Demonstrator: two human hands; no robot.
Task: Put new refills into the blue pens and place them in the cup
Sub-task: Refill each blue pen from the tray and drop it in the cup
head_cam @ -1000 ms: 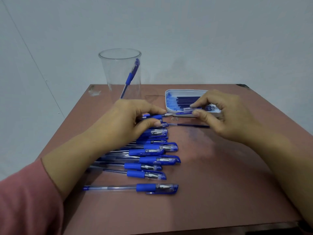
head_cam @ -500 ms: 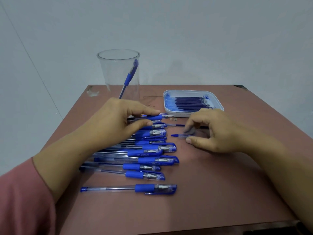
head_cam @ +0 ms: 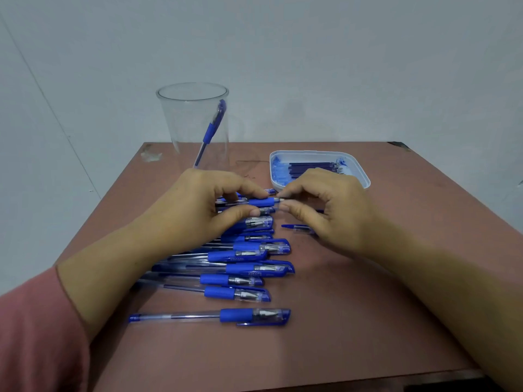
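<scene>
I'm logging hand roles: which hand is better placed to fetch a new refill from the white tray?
Right, probably. The right hand lies just in front of the tray, pinching only the tip of the pen; the left hand grips its barrel, farther away.

1. Clear round plastic cup (head_cam: 184, 131) stands far left on the brown flat table (head_cam: 368, 321); one blue plastic pen (head_cam: 213, 128) leans inside it.
2. White rectangular plastic tray (head_cam: 359, 171) sits right of the cup, apart from it; thin dark refills (head_cam: 311, 166) lie in it.
3. Stack of blue-and-clear pens (head_cam: 246, 267) lies in front of the cup, lengthwise left to right, packed and overlapping.
4. Lone blue-and-clear pen (head_cam: 215, 316) lies nearest the front edge, apart from the stack.
5. Small blue-and-clear pen part (head_cam: 294, 227) lies right of the stack, in front of the tray, partly under the right hand (head_cam: 331, 210).
6. Left hand (head_cam: 203, 205) is over the stack's far end, gripping a raised blue-grip pen (head_cam: 259, 202); the right hand pinches its right end.
</scene>
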